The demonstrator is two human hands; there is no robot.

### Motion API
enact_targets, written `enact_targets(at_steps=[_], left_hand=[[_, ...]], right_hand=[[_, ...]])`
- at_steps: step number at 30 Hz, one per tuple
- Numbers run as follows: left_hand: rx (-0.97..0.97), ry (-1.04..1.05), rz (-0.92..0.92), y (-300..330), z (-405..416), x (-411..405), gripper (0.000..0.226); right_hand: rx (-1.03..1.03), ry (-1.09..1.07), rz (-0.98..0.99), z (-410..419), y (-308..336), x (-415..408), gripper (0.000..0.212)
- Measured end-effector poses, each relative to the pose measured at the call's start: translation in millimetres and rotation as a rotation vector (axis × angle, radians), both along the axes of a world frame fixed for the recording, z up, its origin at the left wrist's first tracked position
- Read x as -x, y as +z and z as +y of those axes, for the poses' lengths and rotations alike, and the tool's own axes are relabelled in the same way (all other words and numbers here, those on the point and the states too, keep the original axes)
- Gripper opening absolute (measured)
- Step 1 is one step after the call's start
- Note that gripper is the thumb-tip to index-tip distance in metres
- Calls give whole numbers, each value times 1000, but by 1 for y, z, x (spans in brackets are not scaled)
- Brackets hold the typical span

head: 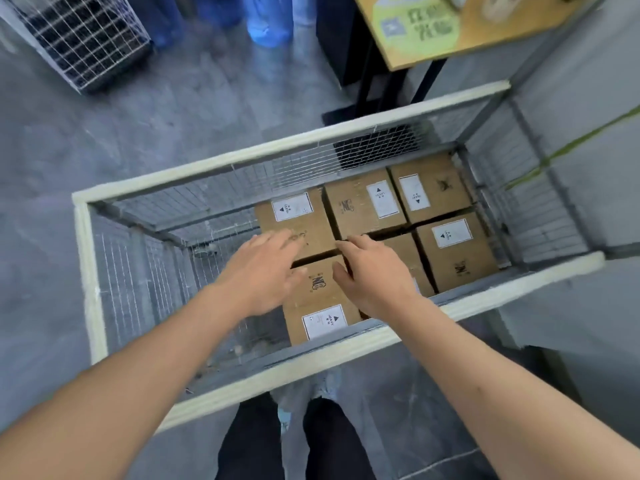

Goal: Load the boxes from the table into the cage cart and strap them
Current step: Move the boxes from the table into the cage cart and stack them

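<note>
While both bare arms reach down over the near rim, the scene reads as follows.

Cage cart [90,271]: a wire-mesh cart with pale padded top rails, seen from above; its left end holds no box.
Cardboard boxes: six lie on the cart floor in two rows, packed toward the right end, each with a white "HEAVY" label on top.
Far row: left box [294,220], middle box [363,206], right box [429,188] in the far right corner.
Near row: nearest box [322,299] against the near wall, a partly hidden box [408,258] behind the right hand, and a box [457,251] at the near right corner.
Left hand [263,271]: fingers straight and spread, gripping nothing, over the seam between the far-left box and the nearest box (contact cannot be judged, the fingers are blurred).
Right hand [374,275]: fingers loosely extended, holding nothing, over the right edge of the nearest box.
Wooden table [485,32]: beyond the cart's far right corner, carrying a green printed sheet [415,26].
Second wire cage [86,36]: on the floor, well apart at the far left.
Blue water bottles [270,19]: standing beside that cage.
</note>
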State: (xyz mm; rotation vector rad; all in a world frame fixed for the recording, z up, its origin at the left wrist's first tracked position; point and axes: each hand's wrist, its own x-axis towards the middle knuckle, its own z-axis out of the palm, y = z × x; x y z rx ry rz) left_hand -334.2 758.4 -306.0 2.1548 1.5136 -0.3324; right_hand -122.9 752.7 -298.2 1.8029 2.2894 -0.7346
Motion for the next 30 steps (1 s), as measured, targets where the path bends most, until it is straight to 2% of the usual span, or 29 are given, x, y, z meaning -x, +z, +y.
enact_targets(at_steps=[8, 14, 23, 30], left_hand=[[-176, -43, -30, 150, -17, -9, 61], [-293, -166, -98, 224, -25, -13, 64], [-409, -483, -217, 292, -39, -16, 61], [-449, -741, -318, 329, -79, -39, 61]], right_hand=[[-154, -31, 4, -35, 148, -6, 45], [-279, -176, -8, -74, 233, 0, 42], [-362, -529, -102, -148, 298, 22, 52], [-442, -825, -115, -232, 331, 34, 55]])
